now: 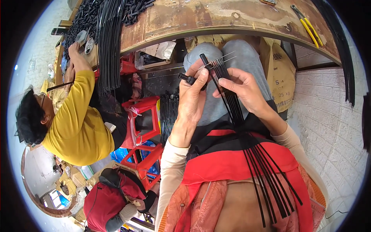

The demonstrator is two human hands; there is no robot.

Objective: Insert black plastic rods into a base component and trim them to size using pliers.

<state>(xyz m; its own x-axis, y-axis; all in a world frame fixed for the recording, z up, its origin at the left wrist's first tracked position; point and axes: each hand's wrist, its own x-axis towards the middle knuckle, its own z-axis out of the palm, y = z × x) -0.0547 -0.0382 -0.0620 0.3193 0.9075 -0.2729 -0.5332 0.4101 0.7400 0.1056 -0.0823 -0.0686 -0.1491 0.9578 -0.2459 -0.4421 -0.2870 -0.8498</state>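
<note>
Over my lap, a bundle of thin black rods (231,103) with bare metal tips runs back toward my body, its far ends fanned over my red apron (228,164). My right hand (247,91) is closed on the bundle, thumb on top. My left hand (191,94) pinches one rod with a thicker black end (203,59) beside the metal tips. A short black plastic fitting (187,79) also sticks out from its fingers; how it is held is partly hidden. A few metal tips reach out beyond the others, over my grey trouser legs.
A worn wooden table (185,17) crosses ahead, with yellow-handled pliers (309,29) and piled black parts (83,17). Long black rods (109,50) overhang its edge. Red stools (143,120) stand left, near a co-worker in yellow (77,127) and another in dark red (106,205). A brown sack (282,77) leans right.
</note>
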